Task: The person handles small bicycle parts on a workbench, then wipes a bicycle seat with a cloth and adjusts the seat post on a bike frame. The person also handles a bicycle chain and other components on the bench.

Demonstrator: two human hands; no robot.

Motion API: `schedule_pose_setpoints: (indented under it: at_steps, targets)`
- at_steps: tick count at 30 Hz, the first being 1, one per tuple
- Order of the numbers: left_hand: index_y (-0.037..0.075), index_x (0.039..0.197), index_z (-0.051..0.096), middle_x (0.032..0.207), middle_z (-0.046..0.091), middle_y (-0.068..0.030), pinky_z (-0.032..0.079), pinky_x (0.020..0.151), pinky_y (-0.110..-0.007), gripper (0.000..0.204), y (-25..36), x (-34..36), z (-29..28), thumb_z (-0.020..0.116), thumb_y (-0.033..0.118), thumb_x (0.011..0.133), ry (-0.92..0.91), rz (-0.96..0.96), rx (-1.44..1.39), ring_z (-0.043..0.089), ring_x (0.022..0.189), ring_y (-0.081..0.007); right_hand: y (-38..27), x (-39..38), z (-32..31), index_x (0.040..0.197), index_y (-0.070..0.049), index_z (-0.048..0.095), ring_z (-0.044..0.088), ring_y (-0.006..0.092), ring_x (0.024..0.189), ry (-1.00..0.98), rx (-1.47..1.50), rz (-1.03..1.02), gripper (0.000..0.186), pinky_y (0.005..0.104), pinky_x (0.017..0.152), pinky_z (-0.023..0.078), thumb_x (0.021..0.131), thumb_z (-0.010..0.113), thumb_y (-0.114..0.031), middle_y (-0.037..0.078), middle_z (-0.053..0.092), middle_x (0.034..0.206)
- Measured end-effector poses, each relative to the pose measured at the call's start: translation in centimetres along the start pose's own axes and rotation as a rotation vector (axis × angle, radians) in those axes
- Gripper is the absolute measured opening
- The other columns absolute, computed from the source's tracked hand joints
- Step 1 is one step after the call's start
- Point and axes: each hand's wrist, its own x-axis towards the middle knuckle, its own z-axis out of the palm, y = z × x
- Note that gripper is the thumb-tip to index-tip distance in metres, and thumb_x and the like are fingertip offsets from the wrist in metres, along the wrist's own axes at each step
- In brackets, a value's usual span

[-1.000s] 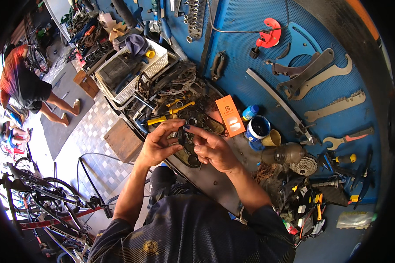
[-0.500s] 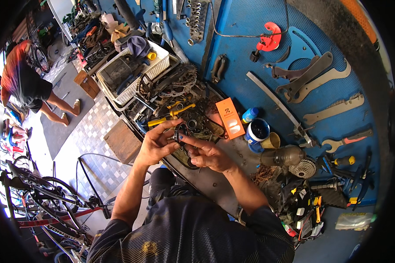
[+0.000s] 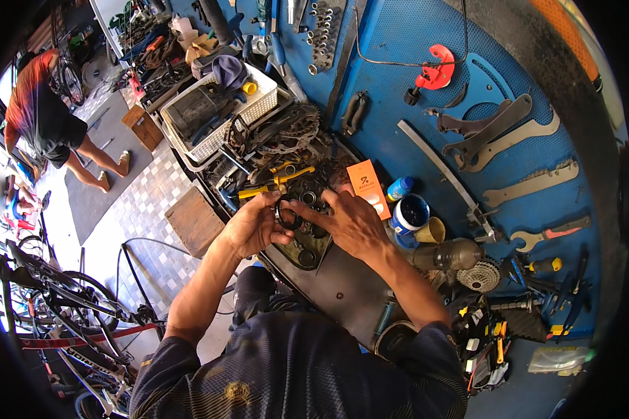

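Observation:
My left hand (image 3: 251, 228) pinches a dark ring-shaped part (image 3: 279, 215) between thumb and fingers above the workbench. From the right, my right hand (image 3: 358, 229) reaches across with its index finger against the ring. Its other fingers are apart, and I see nothing gripped in it. Just beyond both hands, yellow-handled pliers (image 3: 286, 179) lie among greasy bike parts. A dark tray (image 3: 323, 253) with several round metal parts sits under the hands, partly hidden by them.
An orange box (image 3: 365, 183) stands beside a blue bottle (image 3: 400, 188) and a tub of dark grease (image 3: 411, 211). A white basket (image 3: 262, 98) is at the bench's far end. Wrenches hang on the blue panel (image 3: 391, 105). Bicycles (image 3: 84, 314) and another person (image 3: 49, 112) are left.
My right hand has turned over and moved up, its back now showing and fingers more stretched. My left hand still holds the ring. The view has shifted slightly.

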Motion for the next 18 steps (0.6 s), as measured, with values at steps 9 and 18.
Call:
schedule_pose_setpoints:
  at_steps: [9, 18]
  targets:
    - [0.002, 0.129, 0.058, 0.104, 0.073, -0.0163, 0.068, 0.07, -0.036, 0.04, 0.7, -0.1, -0.1, 0.056, 0.035, 0.106, 0.005, -0.079, 0.115, 0.076, 0.084, -0.0285, 2.8, -0.7, 1.8, 0.159, -0.053, 0.037, 0.055, 0.027, 0.105, 0.021, -0.111, -0.198, 0.083, 0.0422, 0.084, 0.056, 0.093, 0.061, -0.008, 0.006, 0.041, 0.131]
    - [0.002, 0.126, 0.057, 0.101, 0.071, -0.0126, 0.069, 0.069, -0.038, 0.038, 0.7, 0.4, -0.5, 0.063, 0.032, 0.103, 0.041, -0.05, 0.095, 0.076, 0.083, -0.0298, 3.0, -0.9, 0.1, 0.155, -0.049, 0.046, 0.054, 0.026, 0.111, -0.021, -0.072, -0.176, 0.071, 0.0418, 0.086, 0.055, 0.096, 0.057, -0.01, 0.006, 0.043, 0.131]
